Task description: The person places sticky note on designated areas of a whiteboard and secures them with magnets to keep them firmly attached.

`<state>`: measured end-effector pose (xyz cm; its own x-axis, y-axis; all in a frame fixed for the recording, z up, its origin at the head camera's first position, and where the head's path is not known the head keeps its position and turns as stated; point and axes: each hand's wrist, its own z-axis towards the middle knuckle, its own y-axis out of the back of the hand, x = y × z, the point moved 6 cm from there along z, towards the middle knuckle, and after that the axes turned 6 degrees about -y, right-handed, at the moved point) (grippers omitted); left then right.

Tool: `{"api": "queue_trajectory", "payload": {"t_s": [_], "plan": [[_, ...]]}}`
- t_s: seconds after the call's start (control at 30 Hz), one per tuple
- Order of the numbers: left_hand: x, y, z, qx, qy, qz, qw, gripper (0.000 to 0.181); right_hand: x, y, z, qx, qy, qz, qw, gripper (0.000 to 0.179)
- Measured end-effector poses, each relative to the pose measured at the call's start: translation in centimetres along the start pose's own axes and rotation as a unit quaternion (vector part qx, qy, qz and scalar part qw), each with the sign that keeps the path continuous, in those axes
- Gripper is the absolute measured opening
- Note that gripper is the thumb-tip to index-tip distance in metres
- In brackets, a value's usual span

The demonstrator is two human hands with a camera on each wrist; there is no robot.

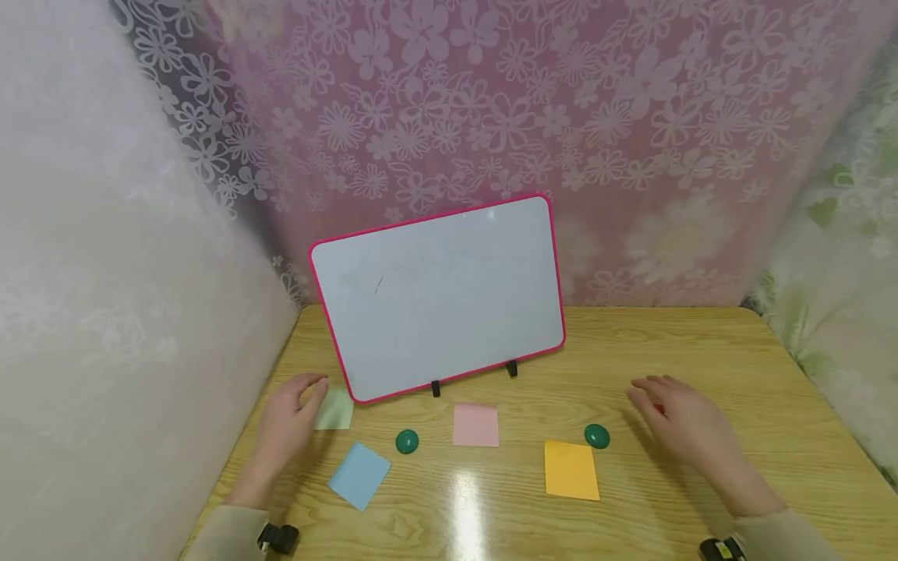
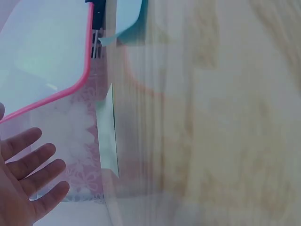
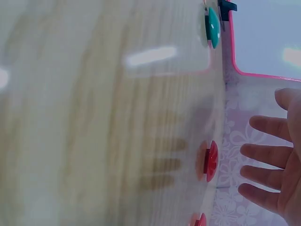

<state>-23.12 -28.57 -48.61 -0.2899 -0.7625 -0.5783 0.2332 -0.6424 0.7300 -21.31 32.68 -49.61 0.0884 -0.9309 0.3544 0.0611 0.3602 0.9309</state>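
My left hand (image 1: 286, 417) is over the left side of the table beside a pale green sticky note (image 1: 335, 410), overlapping its edge in the head view. Its fingers are spread and hold nothing in the left wrist view. On the right, my right hand (image 1: 691, 425) hovers with loosely extended fingers and nothing in them. A red round magnet (image 3: 212, 161) lies under it, mostly hidden by the fingers in the head view. Between the hands lie a blue note (image 1: 360, 476), a pink note (image 1: 475, 425), an orange note (image 1: 571, 471) and two green round magnets (image 1: 407, 442).
A whiteboard (image 1: 449, 300) with a pink frame leans tilted behind the notes, with small black feet (image 1: 512, 368) under its lower edge. Flowered cloth (image 1: 435, 117) hangs behind the wooden table (image 1: 673, 335), and pale walls flank it. Another red magnet (image 3: 201, 220) shows at the right wrist view's bottom.
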Motion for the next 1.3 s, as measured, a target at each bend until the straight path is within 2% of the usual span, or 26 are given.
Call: {"api": "queue_trajectory", "payload": {"t_s": [0.23, 0.37, 0.6, 0.8, 1.03, 1.3], "plan": [[-0.3, 0.1, 0.5, -0.045, 0.024, -0.049, 0.9975, 0.037, 0.2, 0.4, 0.9, 0.024, -0.02, 0.04, 0.9987, 0.062], [-0.3, -0.2, 0.8, -0.067, 0.05, -0.095, 0.992, 0.034, 0.5, 0.7, 1.4, 0.019, -0.026, 0.05, 0.9982, 0.064], [-0.5, -1.0, 1.1, -0.089, 0.108, -0.184, 0.9729, 0.04, 1.4, 0.9, 2.5, 0.007, -0.022, 0.1, 0.9947, 0.056], [-0.7, -1.5, 1.6, -0.084, 0.139, -0.253, 0.9538, 0.054, 2.1, 0.4, 4.3, 0.02, -0.033, 0.151, 0.9878, 0.059], [-0.8, -1.8, 2.0, -0.093, 0.161, -0.275, 0.9432, 0.056, 3.0, -0.2, 6.1, 0.035, -0.041, 0.191, 0.9802, 0.06], [-0.8, -2.2, 2.5, -0.117, 0.157, -0.287, 0.9376, 0.053, 3.7, -0.6, 8.1, 0.05, -0.057, 0.243, 0.9669, 0.063]]}}
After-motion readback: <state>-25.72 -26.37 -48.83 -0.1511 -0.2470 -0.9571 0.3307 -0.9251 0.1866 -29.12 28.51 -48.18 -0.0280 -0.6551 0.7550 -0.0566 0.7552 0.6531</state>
